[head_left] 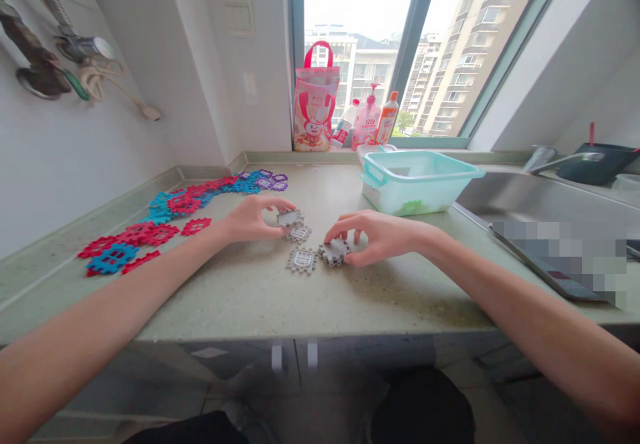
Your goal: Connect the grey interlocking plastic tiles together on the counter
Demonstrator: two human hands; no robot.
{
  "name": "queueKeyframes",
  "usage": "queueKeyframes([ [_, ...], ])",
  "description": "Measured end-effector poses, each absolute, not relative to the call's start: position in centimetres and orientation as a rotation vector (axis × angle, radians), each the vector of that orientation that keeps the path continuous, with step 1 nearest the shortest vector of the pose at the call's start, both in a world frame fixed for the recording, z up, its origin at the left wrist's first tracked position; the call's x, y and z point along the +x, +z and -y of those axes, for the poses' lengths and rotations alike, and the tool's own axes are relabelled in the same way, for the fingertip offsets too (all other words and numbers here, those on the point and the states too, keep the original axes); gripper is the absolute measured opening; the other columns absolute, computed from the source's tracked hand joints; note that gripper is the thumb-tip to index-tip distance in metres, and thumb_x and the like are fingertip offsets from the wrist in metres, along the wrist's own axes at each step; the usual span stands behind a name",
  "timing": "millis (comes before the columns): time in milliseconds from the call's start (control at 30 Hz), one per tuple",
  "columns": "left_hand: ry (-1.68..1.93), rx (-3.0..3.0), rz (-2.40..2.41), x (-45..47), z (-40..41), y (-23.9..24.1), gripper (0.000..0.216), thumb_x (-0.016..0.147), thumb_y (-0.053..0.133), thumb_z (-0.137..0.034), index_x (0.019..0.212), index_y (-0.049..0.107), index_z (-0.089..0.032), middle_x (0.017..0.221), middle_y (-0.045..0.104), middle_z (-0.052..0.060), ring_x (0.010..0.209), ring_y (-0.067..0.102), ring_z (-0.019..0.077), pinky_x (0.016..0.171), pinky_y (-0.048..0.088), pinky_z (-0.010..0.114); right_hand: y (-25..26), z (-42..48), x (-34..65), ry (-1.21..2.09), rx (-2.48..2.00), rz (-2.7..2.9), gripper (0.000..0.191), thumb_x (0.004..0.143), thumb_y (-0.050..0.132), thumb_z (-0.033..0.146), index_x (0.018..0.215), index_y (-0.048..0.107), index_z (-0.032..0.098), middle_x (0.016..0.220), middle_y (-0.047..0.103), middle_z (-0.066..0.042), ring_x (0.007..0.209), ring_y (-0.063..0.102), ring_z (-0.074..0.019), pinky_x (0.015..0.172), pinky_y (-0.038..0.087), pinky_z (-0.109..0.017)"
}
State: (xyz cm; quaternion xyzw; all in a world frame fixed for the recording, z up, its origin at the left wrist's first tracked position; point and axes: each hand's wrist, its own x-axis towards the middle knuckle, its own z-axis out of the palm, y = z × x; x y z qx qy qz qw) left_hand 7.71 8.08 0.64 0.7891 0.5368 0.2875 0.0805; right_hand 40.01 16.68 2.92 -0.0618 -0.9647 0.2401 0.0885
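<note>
- On the speckled green-grey stone counter (260, 301), four small grey plastic notched lattice tiles lie in a tight group between my hands, mid-counter, likely so that both hands can reach them
- Left hand (251, 221): fingers arched, thumb and fingertips pinching the rear grey lattice tile (290, 218) at its left edge, small gap showing between thumb and forefinger
- Right hand (373, 237): fingers curled down, pinching the right-hand grey lattice tile (334, 252) from above and at its near edge, thumb partly hidden behind it
- Middle grey lattice tile (300, 233) sits just below the rear one, untouched
- Front grey lattice tile (302, 260) lies flat just left of the right-hand one, also untouched
- Red lattice tiles (150, 234), blue lattice tiles (113, 259) and purple lattice tiles (265, 181) run in a long band along the back-left wall, well apart from the grey group, probably kept aside by colour
- Translucent teal plastic basket (415, 181) sits at the back right, by the stainless steel sink (540, 197), with a green piece (410, 208) inside
- Pink tote bag (316, 97) and pink soap bottle (367, 121) stand on the window sill
- Pixelated flat dark object (545, 264) lies at the sink edge, cannot tell what it is
</note>
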Motion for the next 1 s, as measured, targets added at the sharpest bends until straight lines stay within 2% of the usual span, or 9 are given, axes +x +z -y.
queueKeyframes([
  [133, 0.870, 2.356, -1.512, 8.2, -8.1, 0.5, 0.053, 0.076, 0.084, -0.048, 0.124, 0.078, -0.026, 0.120, 0.080, 0.005, 0.108, 0.071, 0.0251, 0.096, 0.055, 0.037, 2.2, -16.9, 39.8, 0.681, -0.164, 2.894, 0.044, 0.082, 0.078, 0.026, 0.125, 0.074, 0.025, 0.122, 0.075, -0.006, 0.103, 0.069, -0.0225, 0.096, 0.054, -0.036],
  [233, 0.810, 2.323, -1.487, 8.6, -8.2, 0.3, 0.053, 0.075, 0.084, -0.048, 0.123, 0.079, -0.025, 0.122, 0.079, 0.006, 0.109, 0.071, 0.0253, 0.093, 0.056, 0.037, 1.9, -17.0, 39.7, 0.668, -0.209, 2.882, 0.042, 0.082, 0.080, 0.030, 0.122, 0.073, 0.023, 0.117, 0.076, -0.005, 0.099, 0.069, -0.0219, 0.093, 0.054, -0.035],
  [433, 0.773, 2.281, -1.491, 9.0, -8.2, 0.2, 0.055, 0.074, 0.083, -0.044, 0.125, 0.077, -0.023, 0.124, 0.079, 0.007, 0.105, 0.071, 0.0243, 0.090, 0.057, 0.035, 1.9, -16.5, 39.5, 0.566, -0.245, 2.814, 0.037, 0.082, 0.078, 0.029, 0.118, 0.074, 0.023, 0.108, 0.077, -0.004, 0.089, 0.068, -0.0198, 0.088, 0.053, -0.033],
  [600, 0.780, 2.278, -1.560, 9.4, -8.7, 0.1, 0.055, 0.073, 0.083, -0.046, 0.124, 0.078, -0.024, 0.116, 0.080, 0.005, 0.103, 0.072, 0.0240, 0.089, 0.056, 0.033, 1.3, -14.0, 37.7, 0.552, -0.208, 2.602, 0.037, 0.084, 0.078, 0.030, 0.120, 0.071, 0.025, 0.110, 0.076, -0.005, 0.095, 0.069, -0.0216, 0.092, 0.053, -0.035],
  [767, 0.843, 2.273, -1.587, 9.2, -9.5, -0.6, 0.056, 0.072, 0.086, -0.048, 0.122, 0.077, -0.023, 0.119, 0.079, 0.007, 0.106, 0.072, 0.0258, 0.089, 0.055, 0.035, 0.1, -11.9, 36.0, 0.530, -0.210, 2.756, 0.039, 0.088, 0.077, 0.033, 0.127, 0.070, 0.029, 0.117, 0.075, -0.007, 0.110, 0.069, -0.0272, 0.101, 0.052, -0.041],
  [1000, 0.837, 2.258, -1.592, 9.2, -9.3, -0.6, 0.064, 0.071, 0.087, -0.048, 0.128, 0.074, -0.021, 0.118, 0.079, 0.009, 0.106, 0.072, 0.0256, 0.092, 0.055, 0.035, -0.1, -13.1, 36.1, 0.522, -0.174, 2.644, 0.042, 0.080, 0.078, 0.023, 0.122, 0.073, 0.027, 0.113, 0.076, -0.005, 0.105, 0.070, -0.0258, 0.098, 0.053, -0.040],
])
